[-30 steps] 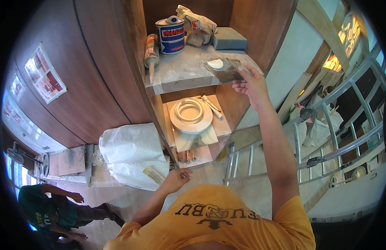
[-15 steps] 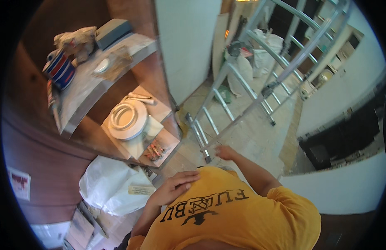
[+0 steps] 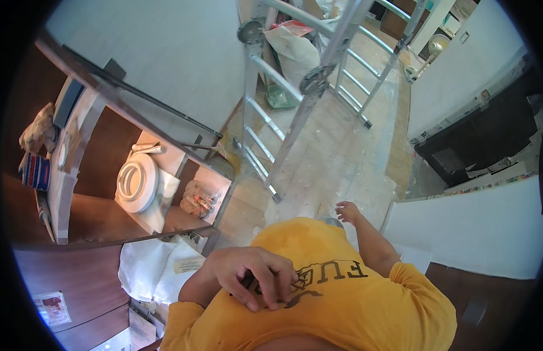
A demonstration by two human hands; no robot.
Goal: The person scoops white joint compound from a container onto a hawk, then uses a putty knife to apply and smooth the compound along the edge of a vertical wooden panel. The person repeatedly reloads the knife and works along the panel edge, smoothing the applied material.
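Raised in front of my yellow T-shirt (image 3: 347,292), my left hand (image 3: 255,275) has its fingers loosely bent and apart, with nothing seen in them. Whether it touches the shirt I cannot tell. My right hand (image 3: 347,212) hangs out at my right side, low over the floor, fingers a little apart and holding nothing that shows. Ahead of me an aluminium folding ladder (image 3: 289,137) stands on the floor, out of reach of both hands.
At left, a wooden shelf unit (image 3: 98,207) holds rolls of tape (image 3: 144,182), a blue-and-red can (image 3: 36,171) and a caulking tube (image 3: 44,215). Below lies a white sack (image 3: 145,260). A low white wall (image 3: 476,231) runs at right. Farther off are filled sacks (image 3: 295,55) and a fan (image 3: 438,44).
My left hand has lifted from the shirt's lower front toward my chest. My right hand has swung outward to the right. The view has turned, and the ladder appears nearer.
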